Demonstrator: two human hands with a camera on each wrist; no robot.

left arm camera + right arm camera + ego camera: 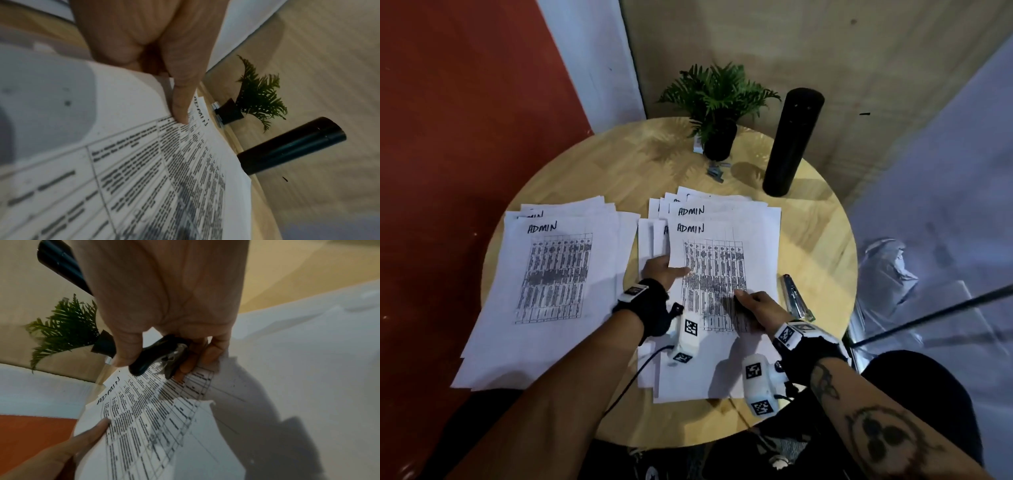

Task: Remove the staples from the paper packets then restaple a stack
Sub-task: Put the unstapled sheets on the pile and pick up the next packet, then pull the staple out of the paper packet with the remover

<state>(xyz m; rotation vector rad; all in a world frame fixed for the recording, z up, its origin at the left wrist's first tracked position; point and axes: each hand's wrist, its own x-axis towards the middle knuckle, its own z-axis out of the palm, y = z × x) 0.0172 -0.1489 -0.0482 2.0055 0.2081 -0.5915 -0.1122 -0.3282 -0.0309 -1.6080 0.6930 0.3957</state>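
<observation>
Two piles of printed sheets marked ADMIN lie on a round wooden table (822, 246). My left hand (671, 271) pinches the left edge of the top sheet (726, 260) of the right pile, thumb (180, 112) on the print, fingers hidden beneath; that edge is lifted. My right hand (744, 298) rests on the same sheet lower down and grips a black staple remover (156, 355) with metal claws, its tip touching the paper (144, 402). The left pile (551, 274) lies untouched. A silver stapler (796, 298) lies right of the right pile.
A small potted fern (717, 113) and a tall black cylinder (792, 144) stand at the table's far side. A little heap of grey metal pieces (716, 171) lies in front of the pot. Red floor to the left, clutter on the floor to the right.
</observation>
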